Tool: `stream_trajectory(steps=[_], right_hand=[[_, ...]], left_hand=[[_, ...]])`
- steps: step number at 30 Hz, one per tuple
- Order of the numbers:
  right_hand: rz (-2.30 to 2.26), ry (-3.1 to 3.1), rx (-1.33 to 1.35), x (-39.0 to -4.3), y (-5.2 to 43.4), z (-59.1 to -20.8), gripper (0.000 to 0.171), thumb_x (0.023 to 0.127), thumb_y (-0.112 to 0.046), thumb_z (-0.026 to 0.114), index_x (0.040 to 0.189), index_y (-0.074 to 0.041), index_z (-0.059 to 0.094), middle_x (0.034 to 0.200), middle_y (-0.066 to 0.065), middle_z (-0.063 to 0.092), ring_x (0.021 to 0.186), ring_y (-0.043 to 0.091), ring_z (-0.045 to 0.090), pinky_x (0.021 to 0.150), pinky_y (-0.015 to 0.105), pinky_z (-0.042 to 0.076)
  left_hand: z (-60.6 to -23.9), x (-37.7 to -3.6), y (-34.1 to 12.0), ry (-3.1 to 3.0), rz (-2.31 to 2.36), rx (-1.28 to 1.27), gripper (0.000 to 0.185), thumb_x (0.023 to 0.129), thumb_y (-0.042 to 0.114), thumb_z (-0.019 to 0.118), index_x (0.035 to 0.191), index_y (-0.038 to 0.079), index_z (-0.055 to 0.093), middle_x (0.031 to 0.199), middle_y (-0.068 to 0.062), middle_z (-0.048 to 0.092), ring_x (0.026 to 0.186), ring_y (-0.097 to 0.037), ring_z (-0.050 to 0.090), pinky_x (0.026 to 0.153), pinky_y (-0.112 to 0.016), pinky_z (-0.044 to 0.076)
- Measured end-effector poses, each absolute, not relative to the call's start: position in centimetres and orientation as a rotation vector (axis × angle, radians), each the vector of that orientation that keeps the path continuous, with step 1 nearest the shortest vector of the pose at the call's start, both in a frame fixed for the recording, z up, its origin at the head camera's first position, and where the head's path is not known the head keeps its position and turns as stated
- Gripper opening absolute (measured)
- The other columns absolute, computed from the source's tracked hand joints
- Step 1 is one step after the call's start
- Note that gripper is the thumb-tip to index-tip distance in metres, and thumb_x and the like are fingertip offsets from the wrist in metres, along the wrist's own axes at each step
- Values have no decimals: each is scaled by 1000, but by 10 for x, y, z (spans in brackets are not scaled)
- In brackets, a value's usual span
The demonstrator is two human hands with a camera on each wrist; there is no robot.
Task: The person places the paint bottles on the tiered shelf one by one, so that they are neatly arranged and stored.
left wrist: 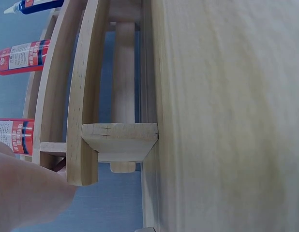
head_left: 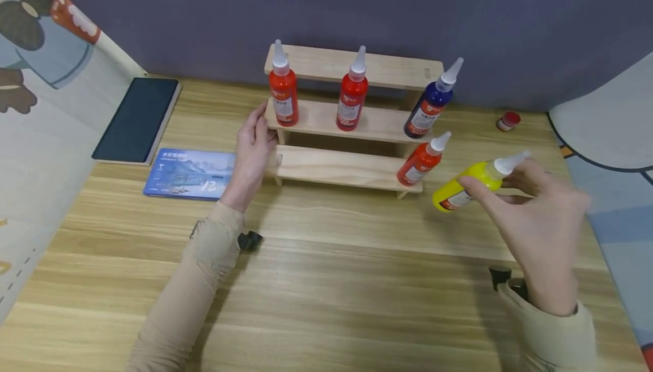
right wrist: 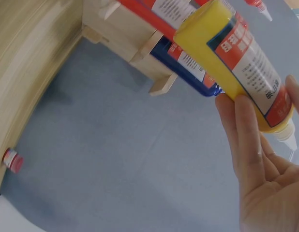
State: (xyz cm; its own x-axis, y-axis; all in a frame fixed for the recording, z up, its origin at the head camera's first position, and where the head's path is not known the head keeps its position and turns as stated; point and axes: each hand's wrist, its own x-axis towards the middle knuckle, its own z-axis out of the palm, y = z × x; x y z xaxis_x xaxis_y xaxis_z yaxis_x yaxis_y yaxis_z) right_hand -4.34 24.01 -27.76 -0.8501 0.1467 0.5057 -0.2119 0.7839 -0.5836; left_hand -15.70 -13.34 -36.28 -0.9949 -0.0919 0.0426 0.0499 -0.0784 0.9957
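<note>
Fingers of the right hand (head_left: 541,230) pinch a yellow squeeze bottle with a white nozzle (head_left: 471,184), tilted in the air just right of the three-tier wooden rack (head_left: 352,119). Left hand (head_left: 253,148), fingers straight, rests against the rack's left end. Red (head_left: 283,89) and blue bottles (head_left: 431,104) stand on its tiers.

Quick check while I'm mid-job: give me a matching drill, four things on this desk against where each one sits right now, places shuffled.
Things:
1. yellow bottle
2. blue bottle
3. small red jar
4. black notebook

Places:
A. far left of the desk
B. middle step of the wooden rack, right end
C. held in the right hand
D. on the desk, right of the rack

Pairs: 1-C, 2-B, 3-D, 4-A
</note>
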Motion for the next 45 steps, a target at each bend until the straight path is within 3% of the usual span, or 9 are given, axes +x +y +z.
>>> stream_trajectory(steps=[28, 31, 38, 45], right_hand=[[941, -2449, 294, -47, 202, -281, 40, 64, -23, 94, 89, -2, 71, 85, 10, 74, 80, -22, 55, 58, 2, 49], [968, -2450, 297, -49, 196, -282, 41, 64, -24, 94, 90, -3, 71, 85, 9, 73, 79, -19, 57, 57, 3, 50], [976, -2438, 364, -56, 176, -287, 44, 64, -26, 94, 92, -1, 70, 84, 7, 73, 74, 15, 69, 57, 4, 50], [930, -2435, 461, -72, 149, -299, 48, 68, -35, 91, 95, -1, 68, 82, 6, 72, 64, 15, 67, 56, 4, 47]], left_hand=[[-362, -157, -134, -2072, -2232, 54, 45, 108, 17, 31, 152, 9, 31, 153, -16, 34, 134, -28, 44, 107, -35, 44], [-362, -158, -134, -2050, -2248, 36, 45, 108, 17, 31, 152, 9, 31, 153, -16, 35, 134, -28, 44, 108, -36, 44], [-363, -159, -133, -2031, -2259, 11, 44, 108, 16, 31, 151, 7, 33, 152, -16, 37, 134, -27, 44, 107, -34, 44], [-364, -159, -134, -2039, -2250, 29, 44, 108, 16, 31, 152, 8, 32, 153, -15, 36, 135, -27, 44, 108, -35, 44]])
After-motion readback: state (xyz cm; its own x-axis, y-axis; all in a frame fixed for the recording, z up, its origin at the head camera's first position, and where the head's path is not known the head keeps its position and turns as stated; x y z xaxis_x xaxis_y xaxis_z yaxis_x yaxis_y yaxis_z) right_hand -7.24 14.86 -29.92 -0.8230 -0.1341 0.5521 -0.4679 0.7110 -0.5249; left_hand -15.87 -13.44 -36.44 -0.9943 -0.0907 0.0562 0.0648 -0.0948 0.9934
